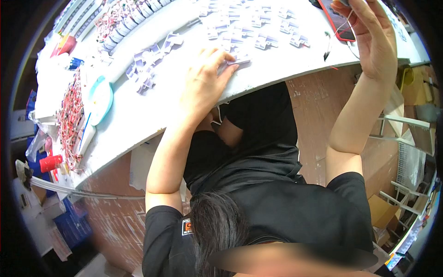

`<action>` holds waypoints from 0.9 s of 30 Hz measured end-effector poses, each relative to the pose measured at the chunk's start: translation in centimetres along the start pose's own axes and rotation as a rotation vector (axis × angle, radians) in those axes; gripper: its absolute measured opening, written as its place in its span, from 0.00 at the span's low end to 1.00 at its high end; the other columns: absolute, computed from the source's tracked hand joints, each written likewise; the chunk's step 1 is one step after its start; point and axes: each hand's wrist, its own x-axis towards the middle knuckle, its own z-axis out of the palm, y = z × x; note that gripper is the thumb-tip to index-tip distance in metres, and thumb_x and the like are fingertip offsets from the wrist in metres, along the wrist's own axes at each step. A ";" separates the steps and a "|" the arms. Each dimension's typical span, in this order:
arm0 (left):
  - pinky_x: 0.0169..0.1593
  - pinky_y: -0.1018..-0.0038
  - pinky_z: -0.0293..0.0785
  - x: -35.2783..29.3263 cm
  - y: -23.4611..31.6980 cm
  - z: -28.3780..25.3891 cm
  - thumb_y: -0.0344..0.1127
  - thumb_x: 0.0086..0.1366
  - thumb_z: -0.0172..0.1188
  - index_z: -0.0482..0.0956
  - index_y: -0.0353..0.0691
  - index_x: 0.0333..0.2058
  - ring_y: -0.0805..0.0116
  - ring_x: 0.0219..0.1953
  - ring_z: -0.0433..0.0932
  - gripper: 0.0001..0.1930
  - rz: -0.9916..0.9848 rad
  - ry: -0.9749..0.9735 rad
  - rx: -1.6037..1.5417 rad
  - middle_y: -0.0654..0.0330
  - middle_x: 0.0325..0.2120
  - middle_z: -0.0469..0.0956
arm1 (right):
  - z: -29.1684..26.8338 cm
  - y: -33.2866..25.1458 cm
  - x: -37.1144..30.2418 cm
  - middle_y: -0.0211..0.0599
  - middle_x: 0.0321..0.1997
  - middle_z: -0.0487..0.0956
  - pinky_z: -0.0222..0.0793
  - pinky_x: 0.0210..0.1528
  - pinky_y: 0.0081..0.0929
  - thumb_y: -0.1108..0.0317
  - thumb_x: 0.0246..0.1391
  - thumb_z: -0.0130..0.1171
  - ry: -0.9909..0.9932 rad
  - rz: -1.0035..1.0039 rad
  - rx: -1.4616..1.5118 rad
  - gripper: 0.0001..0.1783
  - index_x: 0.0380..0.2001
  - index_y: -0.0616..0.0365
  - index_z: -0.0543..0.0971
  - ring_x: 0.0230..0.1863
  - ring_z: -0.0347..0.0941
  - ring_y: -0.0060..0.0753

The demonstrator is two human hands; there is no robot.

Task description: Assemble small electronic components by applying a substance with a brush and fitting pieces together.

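My left hand (207, 78) pinches a white piece (241, 60) at the counter's (138, 114) near edge; my right hand (379, 46), raised, grips something greyish (343, 2), partly cut off. One piece in work, two batches (266, 41) lying out; which is finished, I can't tell.

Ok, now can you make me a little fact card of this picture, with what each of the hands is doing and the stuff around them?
Left hand: thumb and finger touching a white plastic piece
Right hand: raised, holding a small grey thing, cut off by the picture's top edge
Beside right hand: red-edged phone
Table: white, more white plastic parts spread on it
Far left: teal dish beside red and white wires
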 end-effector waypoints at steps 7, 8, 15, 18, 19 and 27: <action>0.49 0.66 0.73 -4.0 -2.1 -4.5 0.27 0.56 0.67 0.84 0.39 0.33 0.59 0.44 0.76 0.05 0.020 0.038 0.000 0.60 0.40 0.78 | 4.7 2.5 0.2 0.33 0.34 0.83 0.71 0.35 0.13 0.67 0.59 0.64 0.343 0.207 -1.670 0.12 0.44 0.60 0.81 0.33 0.79 0.19; 0.49 0.66 0.73 -4.4 -2.5 -5.1 0.27 0.56 0.67 0.84 0.39 0.33 0.59 0.44 0.76 0.05 0.002 0.038 0.005 0.60 0.40 0.78 | 4.7 3.9 -0.3 0.33 0.34 0.83 0.72 0.37 0.15 0.68 0.58 0.65 0.340 0.157 -1.729 0.12 0.44 0.61 0.81 0.34 0.79 0.20; 0.41 0.70 0.76 -6.5 -4.7 -8.4 0.26 0.61 0.63 0.85 0.43 0.42 0.62 0.38 0.80 0.10 -0.111 -0.017 0.016 0.58 0.39 0.77 | 6.0 11.4 -1.3 0.38 0.35 0.84 0.72 0.39 0.14 0.78 0.56 0.64 0.528 0.054 -1.447 0.11 0.43 0.65 0.81 0.34 0.78 0.19; 0.44 0.73 0.75 -7.1 -3.4 -7.2 0.27 0.63 0.64 0.84 0.40 0.45 0.63 0.41 0.80 0.12 -0.182 0.129 0.108 0.55 0.41 0.79 | 4.5 12.6 -2.4 0.36 0.36 0.84 0.72 0.38 0.16 0.81 0.58 0.60 0.582 0.127 -1.552 0.10 0.44 0.66 0.81 0.37 0.78 0.21; 0.45 0.70 0.77 -7.4 -2.9 -6.8 0.34 0.63 0.66 0.80 0.40 0.51 0.58 0.41 0.82 0.18 -0.188 0.154 0.156 0.53 0.43 0.80 | 3.3 12.8 -3.3 0.34 0.38 0.84 0.71 0.40 0.14 0.76 0.57 0.63 0.515 0.079 -1.532 0.12 0.45 0.64 0.82 0.38 0.78 0.17; 0.42 0.68 0.79 -7.2 -3.5 -5.0 0.37 0.61 0.67 0.73 0.40 0.56 0.54 0.35 0.84 0.26 -0.135 0.218 0.143 0.50 0.46 0.79 | 0.9 18.0 -7.1 0.28 0.36 0.85 0.73 0.38 0.16 0.70 0.55 0.68 0.357 0.202 -1.521 0.13 0.45 0.54 0.84 0.34 0.77 0.15</action>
